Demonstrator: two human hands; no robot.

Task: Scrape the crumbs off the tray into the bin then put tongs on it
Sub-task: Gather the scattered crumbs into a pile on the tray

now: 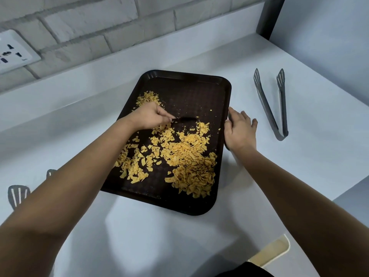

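A dark brown tray (199,84) lies on the white counter, its near corner overhanging the front edge. Yellow crumbs (187,156) cover its near half, piled thickest at the near right, with a small patch at the far left. My left hand (151,116) is over the tray's middle, shut on a thin dark scraper (185,119) whose blade lies flat on the tray, pointing right. My right hand (239,130) grips the tray's right rim. Grey tongs (273,104) lie on the counter right of the tray, tips pointing away.
A second grey slotted utensil (18,194) lies at the counter's near left, partly hidden by my left arm. A white bin rim (277,250) shows below the counter's front edge at the near right. A wall socket (12,52) sits on the brick wall behind.
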